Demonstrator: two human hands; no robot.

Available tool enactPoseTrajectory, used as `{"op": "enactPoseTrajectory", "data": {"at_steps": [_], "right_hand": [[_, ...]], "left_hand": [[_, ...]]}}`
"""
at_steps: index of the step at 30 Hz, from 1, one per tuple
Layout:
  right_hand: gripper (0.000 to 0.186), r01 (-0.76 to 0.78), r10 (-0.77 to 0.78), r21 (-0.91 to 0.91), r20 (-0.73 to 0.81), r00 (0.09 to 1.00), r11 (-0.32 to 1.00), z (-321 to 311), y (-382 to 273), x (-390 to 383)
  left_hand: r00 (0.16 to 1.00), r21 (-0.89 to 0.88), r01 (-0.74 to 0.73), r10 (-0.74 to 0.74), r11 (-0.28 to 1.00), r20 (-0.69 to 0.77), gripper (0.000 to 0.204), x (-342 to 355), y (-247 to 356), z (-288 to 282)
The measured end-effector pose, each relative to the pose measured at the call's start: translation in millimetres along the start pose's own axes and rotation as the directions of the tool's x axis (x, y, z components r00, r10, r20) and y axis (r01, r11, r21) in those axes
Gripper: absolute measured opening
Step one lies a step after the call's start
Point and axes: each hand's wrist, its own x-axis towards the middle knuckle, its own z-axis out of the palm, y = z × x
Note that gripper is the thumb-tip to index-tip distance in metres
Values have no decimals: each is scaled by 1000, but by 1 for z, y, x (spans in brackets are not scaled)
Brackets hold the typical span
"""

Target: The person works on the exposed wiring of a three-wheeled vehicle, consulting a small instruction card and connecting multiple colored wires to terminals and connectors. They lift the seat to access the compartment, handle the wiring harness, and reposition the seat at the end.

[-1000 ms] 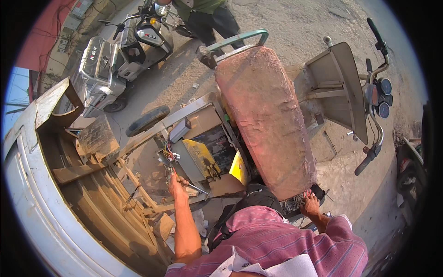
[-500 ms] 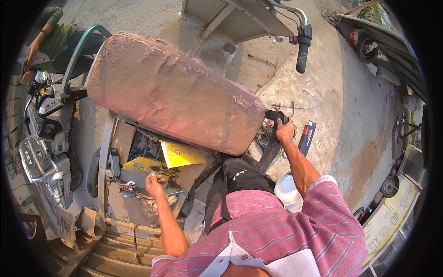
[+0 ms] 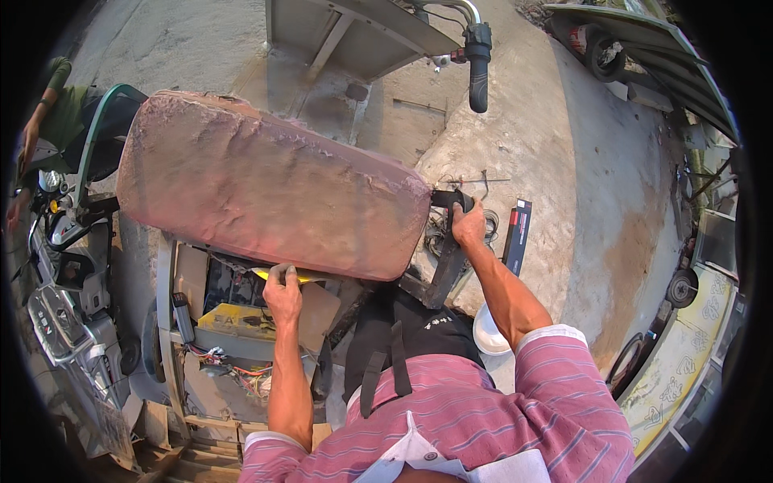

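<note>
A long, dusty reddish seat [image 3: 274, 189] of a cargo vehicle lies over an open frame. My right hand [image 3: 469, 223] is wrapped round the black bar [image 3: 449, 198] at the seat's right end. At the seat's near edge my left hand [image 3: 283, 295] is closed, fingertips against the edge beside a strip of yellow sheet [image 3: 307, 279]. What those fingers hold, if anything, is hidden. Under the seat is an open compartment with a dirty yellow panel [image 3: 233, 319], dark parts and a bundle of loose coloured wires [image 3: 245, 374].
A handlebar grip [image 3: 478, 80] juts in at the top. Coiled cable and a long dark box [image 3: 516, 235] lie right of the seat. A white bucket [image 3: 488, 332] stands by my legs. Another electric vehicle [image 3: 68, 310] and a person in green [image 3: 66, 121] are at left.
My left hand has moved up from the compartment to the seat's near edge. The yellow sheet, widely exposed before, is mostly covered by the seat now. My right hand keeps its hold.
</note>
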Motion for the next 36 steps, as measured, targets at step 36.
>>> {"op": "enactPoseTrajectory", "data": {"at_steps": [36], "right_hand": [[68, 76, -76, -6, -38, 996, 997, 5, 8, 2]], "left_hand": [[836, 709, -384, 548, 592, -4, 61, 38, -30, 80]]}}
